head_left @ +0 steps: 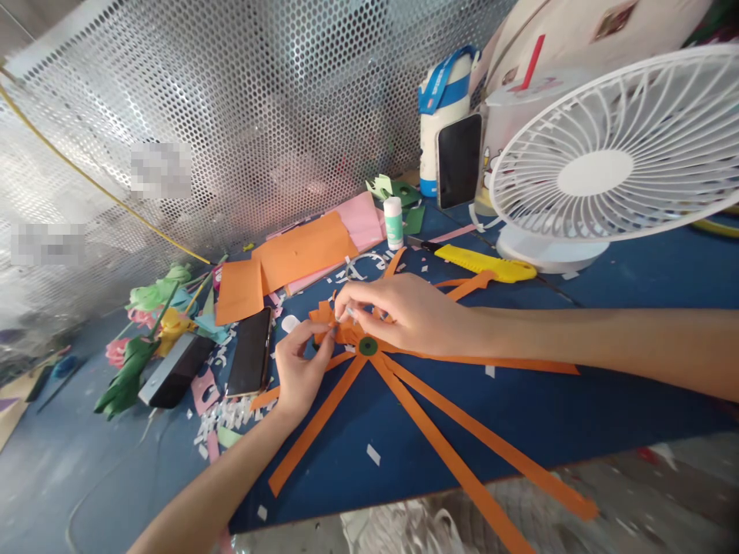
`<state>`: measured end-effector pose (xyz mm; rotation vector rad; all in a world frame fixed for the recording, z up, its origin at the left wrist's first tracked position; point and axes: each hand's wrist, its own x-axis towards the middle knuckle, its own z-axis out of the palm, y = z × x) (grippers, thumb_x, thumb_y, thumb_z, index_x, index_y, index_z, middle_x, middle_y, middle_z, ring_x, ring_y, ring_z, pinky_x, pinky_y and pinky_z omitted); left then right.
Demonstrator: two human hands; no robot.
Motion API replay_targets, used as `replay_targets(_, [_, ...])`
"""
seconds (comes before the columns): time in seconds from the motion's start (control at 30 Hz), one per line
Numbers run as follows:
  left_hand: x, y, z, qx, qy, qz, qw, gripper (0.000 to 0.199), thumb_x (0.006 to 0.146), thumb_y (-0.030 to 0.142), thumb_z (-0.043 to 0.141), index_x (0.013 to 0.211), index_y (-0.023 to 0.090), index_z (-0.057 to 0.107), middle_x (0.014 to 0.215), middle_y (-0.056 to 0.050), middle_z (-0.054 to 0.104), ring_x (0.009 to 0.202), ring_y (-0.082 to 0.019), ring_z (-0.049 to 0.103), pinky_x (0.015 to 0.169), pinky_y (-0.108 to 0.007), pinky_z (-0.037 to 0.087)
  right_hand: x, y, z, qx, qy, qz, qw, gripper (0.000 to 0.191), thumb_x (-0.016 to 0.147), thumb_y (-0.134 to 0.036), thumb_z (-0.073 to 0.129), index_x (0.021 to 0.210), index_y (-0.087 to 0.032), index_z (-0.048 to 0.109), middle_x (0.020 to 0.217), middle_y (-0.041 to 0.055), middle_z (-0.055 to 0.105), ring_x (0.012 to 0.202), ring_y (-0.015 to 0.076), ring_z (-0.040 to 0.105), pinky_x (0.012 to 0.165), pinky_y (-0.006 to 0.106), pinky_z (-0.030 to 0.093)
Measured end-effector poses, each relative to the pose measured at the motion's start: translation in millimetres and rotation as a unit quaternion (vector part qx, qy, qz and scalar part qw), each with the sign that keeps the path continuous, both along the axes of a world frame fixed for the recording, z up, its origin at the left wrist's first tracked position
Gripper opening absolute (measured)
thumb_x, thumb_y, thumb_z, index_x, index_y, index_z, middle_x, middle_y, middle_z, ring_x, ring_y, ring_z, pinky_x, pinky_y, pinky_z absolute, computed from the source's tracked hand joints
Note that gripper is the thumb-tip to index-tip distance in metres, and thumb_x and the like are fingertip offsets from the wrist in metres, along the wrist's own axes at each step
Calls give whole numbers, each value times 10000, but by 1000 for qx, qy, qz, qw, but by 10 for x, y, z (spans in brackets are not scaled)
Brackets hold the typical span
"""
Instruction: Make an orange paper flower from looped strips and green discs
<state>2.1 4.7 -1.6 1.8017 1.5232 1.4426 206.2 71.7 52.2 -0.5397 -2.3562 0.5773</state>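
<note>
Long orange paper strips (439,419) spread out from a small dark green round centre (368,346) on the blue table. Behind the centre is a bunch of short, curled orange paper pieces (346,332). My left hand (301,368) pinches an edge of this orange paper between thumb and fingers, at the left of the bunch. Just above the bunch, my right hand (398,309) is closed in a pinch, its fingertips close to those of my left hand. What lies between the right fingertips is too small to make out. My right forearm lies over some strips.
Orange paper sheets (305,250), a glue stick (393,223) and a yellow utility knife (485,263) lie or stand behind my hands. Phones (249,352), paper flowers (173,327) and scraps are at left. A white fan (597,173) and a bottle (443,127) stand at right.
</note>
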Motion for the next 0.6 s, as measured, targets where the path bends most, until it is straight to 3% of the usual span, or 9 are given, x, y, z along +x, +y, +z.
replay_targets(0.1, [6, -5, 7, 2, -6, -8, 1000, 136, 867, 284, 663, 816, 180, 734, 756, -32, 706, 719, -166, 631, 708, -274, 494, 18, -29, 24, 118, -25, 6, 993, 223, 936, -166, 402, 1020, -188, 606, 745, 21, 672, 632, 139, 567, 589, 282, 304])
replay_targets(0.2, [13, -8, 4, 11, -25, -17, 999, 120, 855, 279, 684, 810, 182, 738, 769, -42, 722, 732, -175, 645, 726, -285, 502, 29, 10, 47, 148, 15, -4, 989, 221, 943, -151, 392, 988, -194, 604, 792, 24, 684, 692, 140, 583, 632, 284, 336])
replay_targets(0.3, [18, -10, 3, 7, -36, -29, 999, 126, 853, 293, 693, 824, 185, 752, 792, -53, 737, 750, -183, 661, 746, -294, 508, 16, 81, 36, 83, 40, -4, 996, 165, 941, -166, 453, 974, -200, 610, 899, 16, 702, 761, 127, 605, 668, 265, 374])
replay_targets(0.47, [22, -24, 19, 8, -24, -34, 999, 150, 859, 303, 691, 800, 182, 755, 726, -35, 708, 683, -158, 619, 687, -274, 485, -35, 134, -25, -66, -1, 45, 997, 65, 907, -201, 585, 930, -182, 642, 932, 15, 704, 785, 125, 612, 678, 252, 408])
replay_targets(0.6, [35, -22, 29, 9, -21, -50, 998, 128, 866, 279, 684, 811, 186, 754, 738, -34, 712, 695, -157, 633, 696, -272, 494, -59, 137, -56, -101, 21, 62, 993, 57, 899, -206, 603, 902, -166, 643, 899, 14, 693, 777, 122, 601, 691, 251, 411])
